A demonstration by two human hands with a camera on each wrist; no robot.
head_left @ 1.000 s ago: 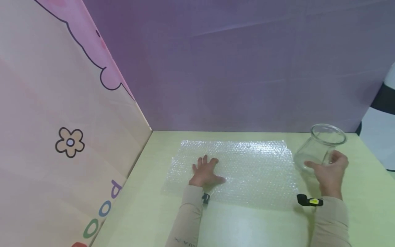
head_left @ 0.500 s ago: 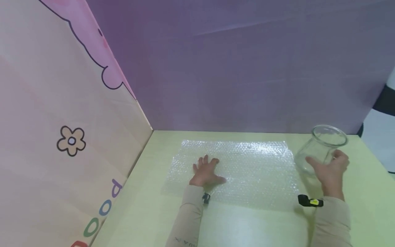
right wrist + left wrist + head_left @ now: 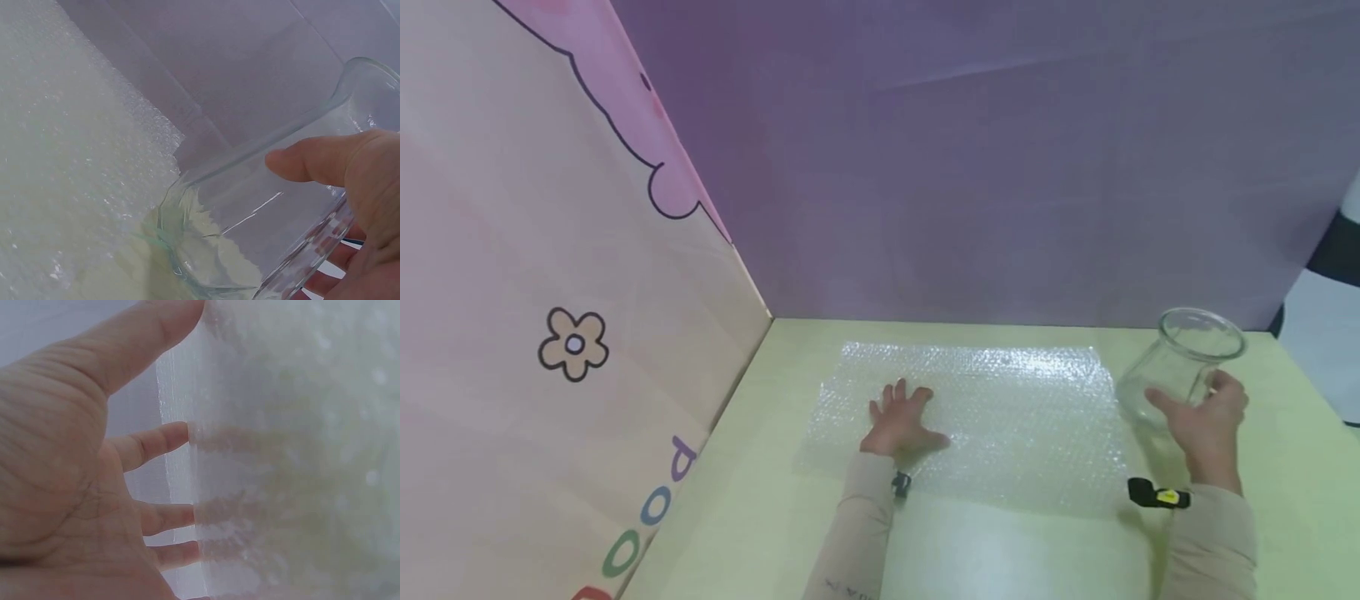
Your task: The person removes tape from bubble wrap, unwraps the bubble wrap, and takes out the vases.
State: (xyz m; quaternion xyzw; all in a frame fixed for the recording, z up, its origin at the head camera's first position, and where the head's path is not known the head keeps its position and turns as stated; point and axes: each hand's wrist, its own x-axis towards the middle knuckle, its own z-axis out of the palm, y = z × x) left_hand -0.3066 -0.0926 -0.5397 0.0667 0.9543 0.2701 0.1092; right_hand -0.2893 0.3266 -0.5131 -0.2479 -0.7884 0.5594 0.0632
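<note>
A sheet of clear bubble wrap (image 3: pixel 1015 425) lies flat across the middle of the table. My left hand (image 3: pixel 901 421) rests on its left part with fingers spread; in the left wrist view the fingertips (image 3: pixel 169 515) touch the plastic. To the right of the sheet is a clear glass vase (image 3: pixel 1172 367) with a wide, flared rim. My right hand (image 3: pixel 1210 417) grips its near right side, thumb on one face and fingers around the other, as the right wrist view shows. The vase leans slightly to the right; whether its base touches the table I cannot tell.
The pale yellow-green table (image 3: pixel 1000 558) ends at a purple backdrop (image 3: pixel 1000 167) behind. A printed panel (image 3: pixel 572 250) with a flower and letters stands along the left. Beyond the table's right edge is a white and black object (image 3: pixel 1333 308).
Almost nothing differs. Both hands, the bubble wrap and the vase keep their places, with only a slight shift of the head view.
</note>
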